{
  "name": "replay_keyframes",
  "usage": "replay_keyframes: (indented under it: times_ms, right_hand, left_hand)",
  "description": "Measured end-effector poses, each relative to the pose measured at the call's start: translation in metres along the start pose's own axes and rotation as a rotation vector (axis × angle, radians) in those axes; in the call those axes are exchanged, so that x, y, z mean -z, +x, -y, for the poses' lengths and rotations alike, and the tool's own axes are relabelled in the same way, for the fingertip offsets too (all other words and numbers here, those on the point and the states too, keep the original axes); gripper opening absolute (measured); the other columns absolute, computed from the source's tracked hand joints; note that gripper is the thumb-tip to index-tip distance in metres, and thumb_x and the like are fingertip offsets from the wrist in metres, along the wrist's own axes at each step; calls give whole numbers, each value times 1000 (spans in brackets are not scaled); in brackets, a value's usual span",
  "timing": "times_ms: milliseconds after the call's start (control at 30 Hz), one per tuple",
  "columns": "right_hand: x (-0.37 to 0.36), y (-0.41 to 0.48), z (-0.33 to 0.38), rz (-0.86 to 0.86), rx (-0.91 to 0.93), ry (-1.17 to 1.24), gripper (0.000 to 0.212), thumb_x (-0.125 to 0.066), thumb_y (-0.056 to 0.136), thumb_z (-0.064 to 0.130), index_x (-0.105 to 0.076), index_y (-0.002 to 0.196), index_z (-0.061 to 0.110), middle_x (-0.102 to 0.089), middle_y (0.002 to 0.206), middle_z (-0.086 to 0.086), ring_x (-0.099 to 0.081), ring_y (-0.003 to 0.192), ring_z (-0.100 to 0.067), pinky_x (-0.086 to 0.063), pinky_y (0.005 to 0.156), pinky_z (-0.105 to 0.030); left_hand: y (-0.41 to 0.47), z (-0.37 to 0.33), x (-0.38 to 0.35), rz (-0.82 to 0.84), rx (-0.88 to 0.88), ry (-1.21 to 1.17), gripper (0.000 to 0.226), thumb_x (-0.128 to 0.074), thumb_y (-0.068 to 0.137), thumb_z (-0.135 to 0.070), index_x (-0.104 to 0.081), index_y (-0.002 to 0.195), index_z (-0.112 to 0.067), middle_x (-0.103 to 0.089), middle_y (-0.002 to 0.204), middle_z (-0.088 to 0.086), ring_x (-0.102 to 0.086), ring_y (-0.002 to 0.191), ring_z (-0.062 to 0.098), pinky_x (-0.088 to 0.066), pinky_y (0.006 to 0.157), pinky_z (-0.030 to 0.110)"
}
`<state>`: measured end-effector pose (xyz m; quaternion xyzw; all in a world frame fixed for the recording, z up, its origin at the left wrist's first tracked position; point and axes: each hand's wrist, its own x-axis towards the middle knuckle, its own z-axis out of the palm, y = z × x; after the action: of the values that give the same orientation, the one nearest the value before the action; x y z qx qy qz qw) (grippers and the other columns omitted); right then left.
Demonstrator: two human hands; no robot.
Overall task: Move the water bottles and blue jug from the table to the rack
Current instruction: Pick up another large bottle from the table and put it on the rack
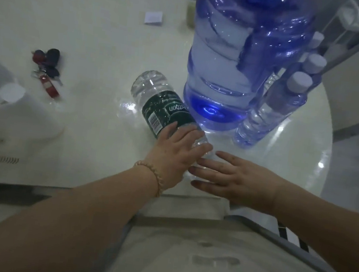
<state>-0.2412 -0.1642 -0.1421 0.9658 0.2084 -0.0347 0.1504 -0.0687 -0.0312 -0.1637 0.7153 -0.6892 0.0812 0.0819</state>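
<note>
Both hands meet at the neck end of the green-label bottle [166, 109], lying on its side on the worktop [90, 41]: our left hand [178, 149] lies over its shoulder with fingers spread, not clamped, our right hand [234, 176] flat and open beside the cap end, probably to stop it rolling. Blue jug [246, 60] stands upright just behind, small bottles [274, 111] at its right. Keys [46, 67] lie well apart.

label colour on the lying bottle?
Dark green with white lettering, on the clear plastic water bottle; head view.
</note>
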Motion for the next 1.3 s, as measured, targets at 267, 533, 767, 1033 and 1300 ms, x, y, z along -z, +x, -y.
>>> replay_keyframes:
  times_ms: [267, 533, 767, 1033, 1300]
  right_hand:
    - [23, -21, -5, -43, -350, 342, 89, -81, 67, 38, -35, 141, 25, -38, 148, -7, -38, 133, -26, -34, 106, -46]
    - [4, 44, 13, -13, -693, 569, 114, -75, 69, 55, 8, 145, 41, -3, 159, -4, -13, 143, -25, -21, 110, -37]
    - [-1, 68, 16, -36, -775, 484, 121, -82, 53, 59, -7, 145, 37, -34, 141, -9, -37, 126, -30, -30, 106, -52]
    - [-2, 72, 20, -16, -773, 520, 134, -86, 52, 52, 13, 142, 49, -15, 156, -10, -34, 132, -35, -44, 94, -47]
    - [13, 55, 16, 1, -720, 441, 125, -81, 59, 51, 11, 143, 45, -26, 150, -11, -42, 122, -32, -48, 90, -44]
  left_hand:
    - [11, -46, 9, 62, 356, -113, 95, -78, 59, -34, -26, 138, -29, -34, 139, 2, -21, 127, 20, -14, 104, 40]
    - [-12, 66, 32, 323, 49, 184, 121, -68, 54, -71, 7, 144, -39, 4, 155, 6, 8, 140, 34, 1, 111, 56]
    - [-14, 81, 23, 369, -2, 188, 121, -72, 56, -68, 7, 143, -39, -17, 153, 11, -20, 137, 37, -18, 110, 57]
    - [-25, 111, 26, 358, -103, 288, 127, -75, 50, -68, 6, 144, -42, -21, 149, 16, -24, 132, 46, -19, 104, 63]
    - [-26, 87, 37, 279, 5, 178, 106, -80, 50, -49, -26, 139, -36, -55, 121, 12, -51, 108, 35, -39, 92, 57]
